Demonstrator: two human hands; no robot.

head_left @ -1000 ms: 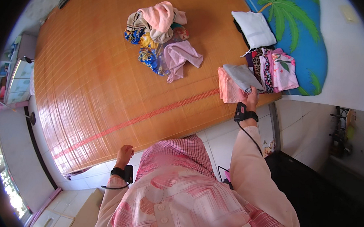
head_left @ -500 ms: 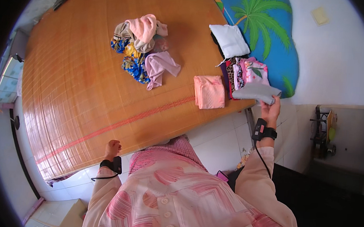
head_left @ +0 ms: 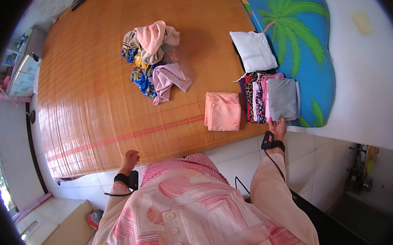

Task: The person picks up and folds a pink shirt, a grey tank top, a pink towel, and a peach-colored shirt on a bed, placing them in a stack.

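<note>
A folded grey cloth (head_left: 283,99) lies on the right end of a row of folded clothes (head_left: 258,97) in leopard, floral and pink prints. My right hand (head_left: 277,127) has its fingers closed on the near edge of that grey cloth. To the left of the row sits a folded peach cloth (head_left: 223,111), apart from it. Over the near edge of the mat-covered bed, my left hand (head_left: 131,159) hovers with its fingers curled in and nothing visible in them.
A loose heap of clothes (head_left: 149,42) lies mid-bed on the brown mat (head_left: 84,101), with a crumpled pink cloth (head_left: 170,77) beside it. A white drawstring pouch (head_left: 255,51) sits behind the folded row. Beyond stands a blue palm-tree panel (head_left: 298,38) against the white wall.
My right hand has brought the grey cloth down onto the right end of the folded row, where it now lies flat. My left hand stays curled near the bed edge. The view has shifted slightly.
</note>
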